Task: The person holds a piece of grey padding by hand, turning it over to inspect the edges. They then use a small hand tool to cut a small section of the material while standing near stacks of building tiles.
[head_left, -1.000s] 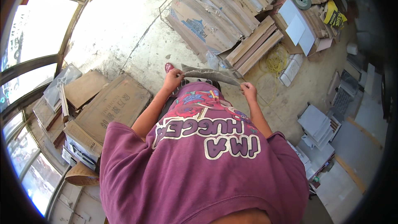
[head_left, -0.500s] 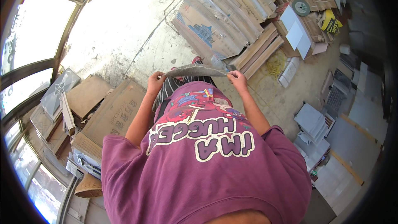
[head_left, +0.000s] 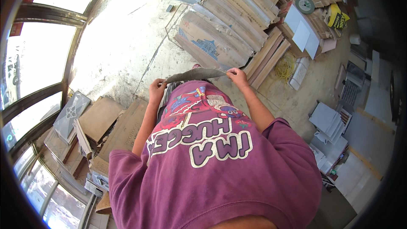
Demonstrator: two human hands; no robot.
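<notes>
Between my two hands, in front of my waist, hangs a grey, rough-edged sheet like a piece of mat or thick cloth point(head_left: 195, 75). My left hand point(head_left: 157, 90) pinches its left end between thumb and fingers. At the other end, my right hand point(head_left: 237, 77) pinches the right corner. The sheet's upper edge bows upward in the middle. Its lower part is hidden behind my purple shirt point(head_left: 212, 182), so its full size cannot be made out. Part of a reddish shoe point(head_left: 196, 65) shows just beyond it.
Upright cardboard-wrapped packs point(head_left: 216, 38) stand ahead to the right, beside a wire frame point(head_left: 171, 27). A yellow cord coil point(head_left: 283, 67) lies on the concrete floor point(head_left: 146, 38). Flattened cardboard point(head_left: 123, 131) and panels lean at left near the windows. Stacked tiles point(head_left: 324, 116) are at right.
My view has turned slightly, so the boards and windows at left sit further right. Both hands keep hold of the grey sheet, with the right hand a little closer in.
</notes>
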